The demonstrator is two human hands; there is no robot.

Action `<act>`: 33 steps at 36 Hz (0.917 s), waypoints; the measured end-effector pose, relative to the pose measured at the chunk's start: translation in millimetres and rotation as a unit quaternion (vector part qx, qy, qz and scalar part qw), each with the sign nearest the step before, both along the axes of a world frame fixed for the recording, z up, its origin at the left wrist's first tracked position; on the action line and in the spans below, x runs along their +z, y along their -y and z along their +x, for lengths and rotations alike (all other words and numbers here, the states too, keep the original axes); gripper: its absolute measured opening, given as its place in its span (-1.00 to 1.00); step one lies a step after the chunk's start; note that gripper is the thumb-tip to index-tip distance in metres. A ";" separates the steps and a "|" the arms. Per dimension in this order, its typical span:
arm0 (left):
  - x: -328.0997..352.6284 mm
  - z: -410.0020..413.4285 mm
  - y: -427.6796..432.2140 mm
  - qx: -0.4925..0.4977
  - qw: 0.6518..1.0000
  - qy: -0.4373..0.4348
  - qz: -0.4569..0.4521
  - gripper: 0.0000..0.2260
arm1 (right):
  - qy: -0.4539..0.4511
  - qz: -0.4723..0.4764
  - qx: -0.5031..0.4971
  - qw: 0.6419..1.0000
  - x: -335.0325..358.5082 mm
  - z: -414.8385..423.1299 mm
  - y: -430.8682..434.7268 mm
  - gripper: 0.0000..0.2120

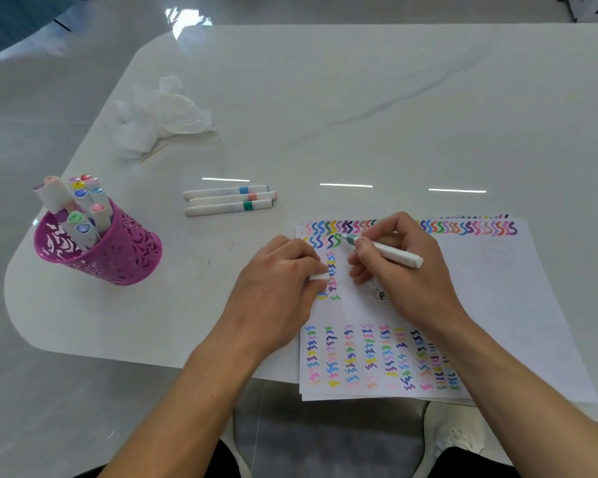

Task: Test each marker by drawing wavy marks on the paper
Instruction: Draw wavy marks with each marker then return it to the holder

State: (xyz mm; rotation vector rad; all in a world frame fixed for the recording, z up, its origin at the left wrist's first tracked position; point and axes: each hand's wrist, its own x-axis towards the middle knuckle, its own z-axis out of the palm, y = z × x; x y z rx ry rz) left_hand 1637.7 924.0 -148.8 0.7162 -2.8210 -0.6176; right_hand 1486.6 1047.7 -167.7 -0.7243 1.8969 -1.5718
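A white paper (497, 305) covered with rows of coloured wavy marks lies at the table's near edge. My right hand (404, 267) grips a white marker (390, 252) with a green tip, and the tip touches the paper in the second row of marks near the top left. My left hand (277, 288) rests on the paper's left edge, its fingers curled on a small white cap (320, 277). Three capped markers (228, 200) lie side by side on the table beyond the paper.
A purple cut-out pen cup (118, 250) with several markers stands tilted at the left. Crumpled white tissue (163, 113) lies farther back. The white table (394, 98) has a rounded left corner, and the paper overhangs the near edge.
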 end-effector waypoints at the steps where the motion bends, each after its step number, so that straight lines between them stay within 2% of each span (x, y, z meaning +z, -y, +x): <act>1: -0.1 -0.2 -0.1 0.000 1.000 0.000 0.000 -0.80 | 0.000 0.002 -0.006 1.000 -1.7 0.2 0.1 -0.91; 33: -3.0 -0.8 1.0 -0.012 1.000 0.012 0.004 -0.79 | -0.019 0.007 -0.008 1.000 -4.6 -1.3 3.6 -0.88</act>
